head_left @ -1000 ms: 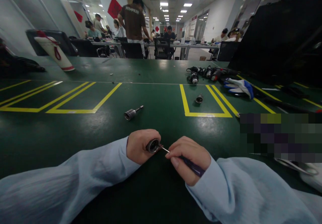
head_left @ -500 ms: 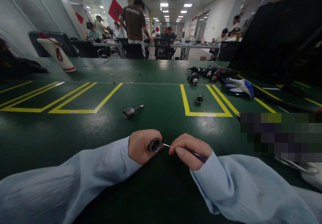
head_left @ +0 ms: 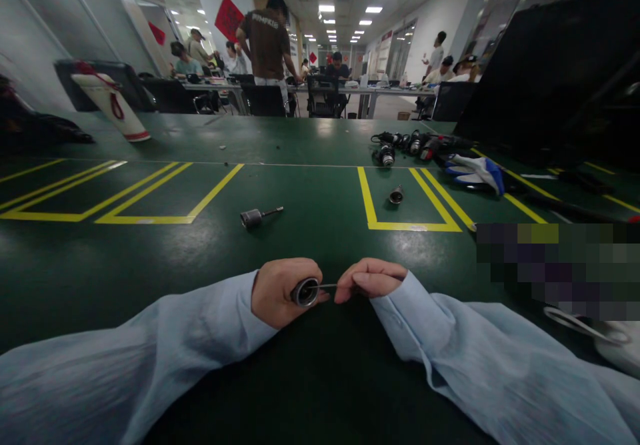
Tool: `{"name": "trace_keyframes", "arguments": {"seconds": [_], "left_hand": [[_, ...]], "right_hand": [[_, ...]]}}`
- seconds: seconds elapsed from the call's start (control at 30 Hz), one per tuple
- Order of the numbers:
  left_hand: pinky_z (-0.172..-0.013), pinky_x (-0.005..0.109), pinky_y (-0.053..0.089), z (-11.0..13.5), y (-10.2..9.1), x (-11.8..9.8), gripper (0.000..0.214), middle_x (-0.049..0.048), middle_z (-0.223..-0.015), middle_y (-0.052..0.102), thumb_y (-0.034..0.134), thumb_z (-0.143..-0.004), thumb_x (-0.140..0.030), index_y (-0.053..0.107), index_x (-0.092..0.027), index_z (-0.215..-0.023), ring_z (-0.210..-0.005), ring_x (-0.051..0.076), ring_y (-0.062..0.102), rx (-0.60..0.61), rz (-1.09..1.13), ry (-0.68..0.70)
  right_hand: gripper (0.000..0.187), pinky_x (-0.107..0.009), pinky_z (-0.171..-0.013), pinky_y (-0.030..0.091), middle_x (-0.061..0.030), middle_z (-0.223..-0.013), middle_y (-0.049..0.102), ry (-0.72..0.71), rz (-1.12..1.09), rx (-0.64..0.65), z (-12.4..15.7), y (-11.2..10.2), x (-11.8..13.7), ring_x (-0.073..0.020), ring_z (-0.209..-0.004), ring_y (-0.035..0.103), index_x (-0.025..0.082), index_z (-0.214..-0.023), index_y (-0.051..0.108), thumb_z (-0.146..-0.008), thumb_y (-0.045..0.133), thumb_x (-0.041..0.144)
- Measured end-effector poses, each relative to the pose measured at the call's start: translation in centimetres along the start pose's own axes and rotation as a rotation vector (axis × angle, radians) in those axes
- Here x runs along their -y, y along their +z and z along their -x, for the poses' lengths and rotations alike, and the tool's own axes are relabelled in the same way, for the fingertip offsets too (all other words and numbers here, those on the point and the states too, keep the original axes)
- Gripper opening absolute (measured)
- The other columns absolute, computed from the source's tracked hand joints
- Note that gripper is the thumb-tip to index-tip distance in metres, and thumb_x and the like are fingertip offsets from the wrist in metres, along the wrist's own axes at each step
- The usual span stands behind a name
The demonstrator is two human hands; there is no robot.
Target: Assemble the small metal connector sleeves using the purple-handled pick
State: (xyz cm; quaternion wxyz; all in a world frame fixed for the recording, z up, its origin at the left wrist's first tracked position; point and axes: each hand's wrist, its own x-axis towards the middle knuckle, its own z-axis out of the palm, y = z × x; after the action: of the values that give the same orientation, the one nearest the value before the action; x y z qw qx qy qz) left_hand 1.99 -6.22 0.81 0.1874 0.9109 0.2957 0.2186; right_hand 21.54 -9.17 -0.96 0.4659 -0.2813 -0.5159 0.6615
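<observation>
My left hand point(head_left: 280, 293) is closed around a dark metal hole saw point(head_left: 305, 292), its round open end turned toward me. My right hand point(head_left: 369, 278) pinches a thin screwdriver point(head_left: 327, 286); its handle is hidden by the fingers and its slim metal shaft reaches into the mouth of the hole saw. Both hands are held just above the green table point(head_left: 210, 265). Farther forward on the left, a second hole saw with a shank point(head_left: 253, 218) lies on its side. A short metal cup-shaped piece point(head_left: 397, 195) rests inside a yellow taped box on the right.
Dark cylindrical tools with cables point(head_left: 386, 155) lie at the back right, beside a blue and white glove point(head_left: 475, 171). A big black panel point(head_left: 545, 71) leans at the right. A white cylinder with red trim point(head_left: 113, 105) stands back left. Several people are at tables beyond.
My right hand has turned and drawn flatter, hiding the screwdriver's handle. The shaft has swung to lie level across the opening of the hole saw. My left hand has barely shifted.
</observation>
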Motion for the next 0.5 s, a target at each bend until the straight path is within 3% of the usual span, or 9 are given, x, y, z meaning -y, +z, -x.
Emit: {"name": "trace_keyframes", "arguments": {"seconds": [0.07,0.23,0.3,0.37,0.5], "left_hand": [[-0.048,0.019,0.033,0.0,0.1,0.0,0.018,-0.0029,-0.057,0.047,0.052,-0.078,-0.025,0.049,-0.015,-0.063,-0.05,0.008,0.043,-0.004,-0.006,-0.008],[-0.047,0.02,0.032,0.0,0.3,0.1,0.016,-0.003,-0.057,0.048,0.051,-0.078,-0.026,0.048,-0.016,-0.065,-0.051,0.008,0.044,-0.006,-0.069,-0.013],[-0.047,0.02,0.031,0.1,0.3,0.2,0.015,-0.0028,-0.057,0.048,0.05,-0.078,-0.025,0.048,-0.016,-0.066,-0.051,0.008,0.045,0.005,-0.082,0.008],[-0.047,0.02,0.031,0.1,0.3,0.3,0.015,-0.0027,-0.058,0.048,0.05,-0.078,-0.025,0.049,-0.016,-0.066,-0.051,0.008,0.045,0.024,-0.081,0.036],[-0.046,0.019,0.031,0.1,0.1,0.2,0.018,-0.0033,-0.057,0.047,0.054,-0.078,-0.026,0.049,-0.016,-0.064,-0.049,0.007,0.044,0.035,-0.034,0.037]], "right_hand": [[0.015,-0.03,-0.068,0.048,-0.0026,-0.07,0.068,-0.085,0.118,-0.012,0.3,0.3,0.0,-0.0138,-0.068,0.063,0.016,-0.076,0.064,-0.079,0.054,0.026],[0.016,-0.031,-0.065,0.044,-0.0039,-0.069,0.066,-0.439,0.685,-0.101,1.3,1.7,0.2,-0.0146,-0.067,0.059,0.017,-0.073,0.064,-0.08,0.049,0.019],[0.016,-0.031,-0.065,0.044,-0.0037,-0.069,0.066,-0.488,0.752,-0.099,1.6,2.0,0.4,-0.0144,-0.066,0.058,0.018,-0.073,0.064,-0.079,0.049,0.017],[0.017,-0.03,-0.065,0.045,-0.0034,-0.068,0.066,-0.416,0.685,-0.074,1.5,1.9,0.6,-0.0141,-0.066,0.058,0.017,-0.072,0.065,-0.079,0.049,0.018],[0.019,-0.03,-0.069,0.047,-0.0034,-0.069,0.067,-0.121,0.326,-0.049,1.0,0.9,0.8,-0.0144,-0.069,0.061,0.016,-0.073,0.066,-0.079,0.049,0.02]]}}
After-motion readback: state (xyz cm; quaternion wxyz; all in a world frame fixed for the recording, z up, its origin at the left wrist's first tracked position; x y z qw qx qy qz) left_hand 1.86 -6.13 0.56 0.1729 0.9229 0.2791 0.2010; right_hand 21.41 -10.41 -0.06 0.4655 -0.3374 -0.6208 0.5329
